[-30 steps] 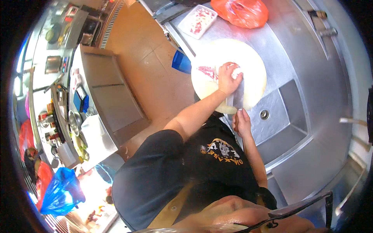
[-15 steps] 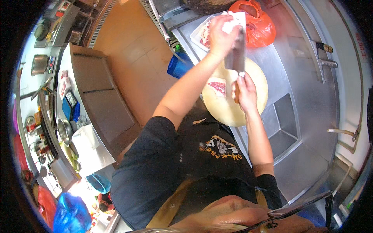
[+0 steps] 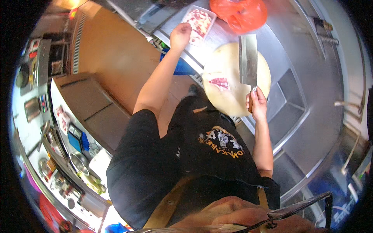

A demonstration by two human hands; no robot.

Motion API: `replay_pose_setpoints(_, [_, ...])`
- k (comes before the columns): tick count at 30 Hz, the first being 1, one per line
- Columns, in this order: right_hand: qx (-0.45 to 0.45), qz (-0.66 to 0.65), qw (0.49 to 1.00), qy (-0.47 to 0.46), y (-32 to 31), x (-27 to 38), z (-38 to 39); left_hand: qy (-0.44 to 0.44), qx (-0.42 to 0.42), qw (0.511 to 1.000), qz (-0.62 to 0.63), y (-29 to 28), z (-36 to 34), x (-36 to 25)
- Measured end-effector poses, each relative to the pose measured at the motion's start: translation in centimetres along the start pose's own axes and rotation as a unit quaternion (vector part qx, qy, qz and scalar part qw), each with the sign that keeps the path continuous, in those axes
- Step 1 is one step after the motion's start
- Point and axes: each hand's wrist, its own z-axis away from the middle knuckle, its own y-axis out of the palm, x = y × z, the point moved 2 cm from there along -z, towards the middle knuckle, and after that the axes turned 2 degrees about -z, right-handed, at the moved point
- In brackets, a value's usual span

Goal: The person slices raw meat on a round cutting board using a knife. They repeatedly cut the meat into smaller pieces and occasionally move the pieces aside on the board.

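My right hand [image 3: 257, 104] is closed round the wooden handle of a cleaver [image 3: 248, 60]. Its broad blade points away from me, above the right part of a round, pale chopping board [image 3: 237, 103]. On the board's left side lies a piece of red meat with white fat [image 3: 220, 83]. Farther off, my left hand [image 3: 180, 36] is at the left edge of a white tray [image 3: 213, 20] with pieces of red and white meat in it. The left fingers are curled, and what they hold, if anything, is hidden.
An orange-red plastic bag [image 3: 243, 15] stands beyond the board on the steel counter. A sink basin [image 3: 289, 95] is to the board's right. Below the counter's left edge is a blue bin [image 3: 182, 68]. Another worktop with a metal bowl [image 3: 79, 161] runs along the left.
My left hand has come off the blade and moved left to the tray's edge. The cleaver has drawn back over the board. The whole view has shifted slightly.
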Motion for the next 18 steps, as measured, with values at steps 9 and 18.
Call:
replay_pose_setpoints(9, [-0.070, 0.107, 0.990, 0.052, -7.4, -8.8, 11.0, 0.175, 0.354, 0.872, -0.288, 3.7, 19.4, -5.0])
replay_pose_setpoints(18, [-0.018, 0.181, 0.982, 0.045, -9.1, -10.1, 9.1, 0.028, 0.376, 0.917, -0.128, 6.1, 22.6, -4.6])
